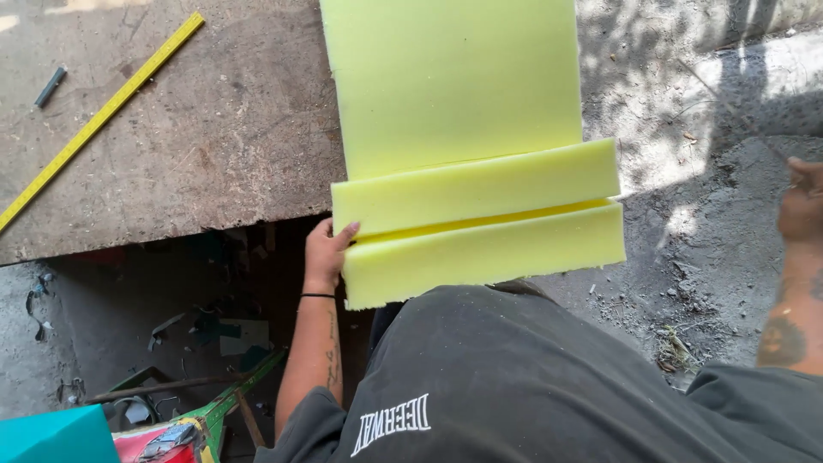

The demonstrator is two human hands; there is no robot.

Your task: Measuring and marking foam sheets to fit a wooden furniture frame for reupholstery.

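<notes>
1. My left hand point(326, 250) grips the left edge of the yellow foam slab point(454, 86), fingers curled around the folded part, thumb on top
2. The foam hangs off the edge of the worn wooden workbench point(197, 146), its near end doubled into two thick layers just above my dark shirt point(514, 377)
3. My right hand point(804, 201) is out at the frame's right edge, well apart from the foam; I cannot tell how open it is or whether it holds anything
4. A yellow ruler point(99, 120) lies diagonally on the bench's left part, with a dark marker point(50, 86) near it
5. Below the bench sit scraps on the ground, a green metal frame point(231, 399) and a teal block point(56, 435)
</notes>
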